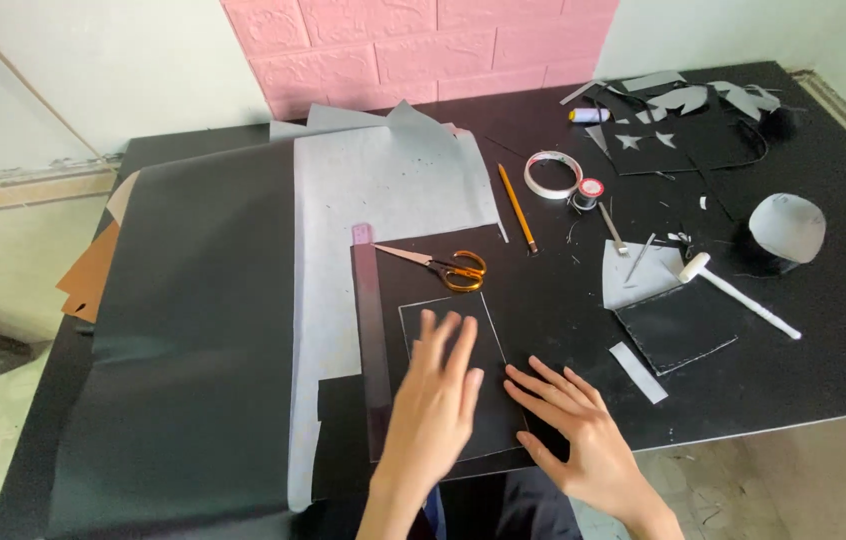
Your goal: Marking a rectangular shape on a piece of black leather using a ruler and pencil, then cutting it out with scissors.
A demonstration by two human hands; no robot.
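Black sheet material (448, 300), a dark rectangular piece with a pale outline of a smaller rectangle drawn on it, lies flat near the front edge of the black table (823, 370), partly over a larger grey-backed sheet (383, 190) and beside a big dark roll-out (193, 330) to the left. The left hand (435, 400) rests on it with fingers spread and flat, palm down, gripping nothing; its fingertips look blurred. The right hand (575, 420) is also open, fingers splayed, pressing the lower right corner of the same piece. A long dark ruler (373, 340) lies along the left edge of the piece, touching it, and orange-handled scissors (443, 266) sit on its upper part. Judging by how flat it lies and the crisp cut edges, the piece seems thin, light and flexible, like faux leather or craft foam, likely to slide on the smooth sheet below unless held down by flat palms. It should lift best by pinching a free corner or the right edge, clear of the ruler. Farther right, well apart, lie a pencil (517, 207), a tape roll (552, 174), a white mallet (737, 293) and grey offcuts (688, 98).
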